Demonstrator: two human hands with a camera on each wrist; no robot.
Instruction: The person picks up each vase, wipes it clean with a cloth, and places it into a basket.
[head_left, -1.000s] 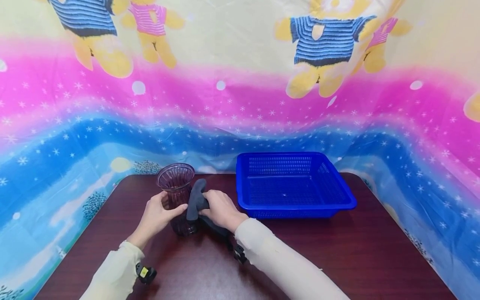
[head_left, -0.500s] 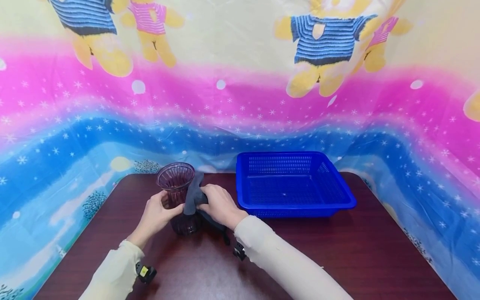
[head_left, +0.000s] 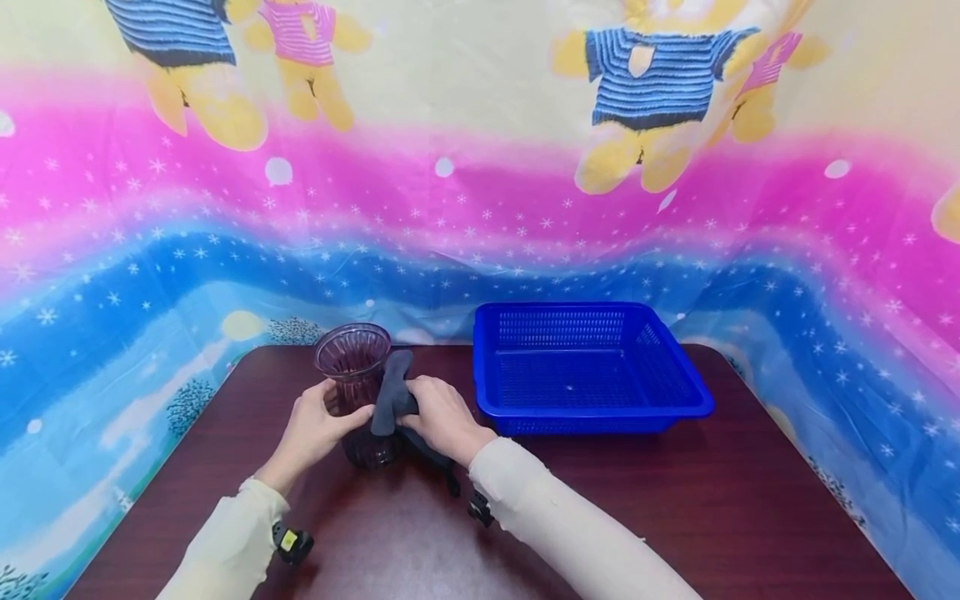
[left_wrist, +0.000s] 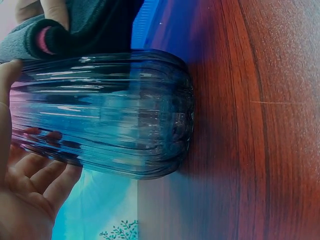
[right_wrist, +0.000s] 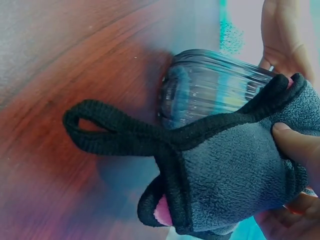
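A purple-tinted ribbed glass vase (head_left: 352,354) with a flared rim stands upright on the table, left of centre. My left hand (head_left: 313,425) grips its narrow waist from the left, thumb in front and fingers behind. In my right hand (head_left: 446,421) is a bunched dark grey cloth (head_left: 392,396), pinched between thumb and fingers and laid against the vase's right side. The right wrist view shows the cloth's black edging, a hanging loop (right_wrist: 100,127) and a bit of pink underside. Through the glass in the left wrist view, the left fingers (left_wrist: 60,185) show behind the vase.
A blue plastic basket (head_left: 592,414) with perforated walls sits at the back right of the dark red-brown wooden table (head_left: 675,517). A patterned curtain (head_left: 450,217) with bears and snowflakes hangs behind and around the table's sides.
The right hand with the cloth has gone slightly up along the vase's side, then back down. The left hand and the vase stay in place.
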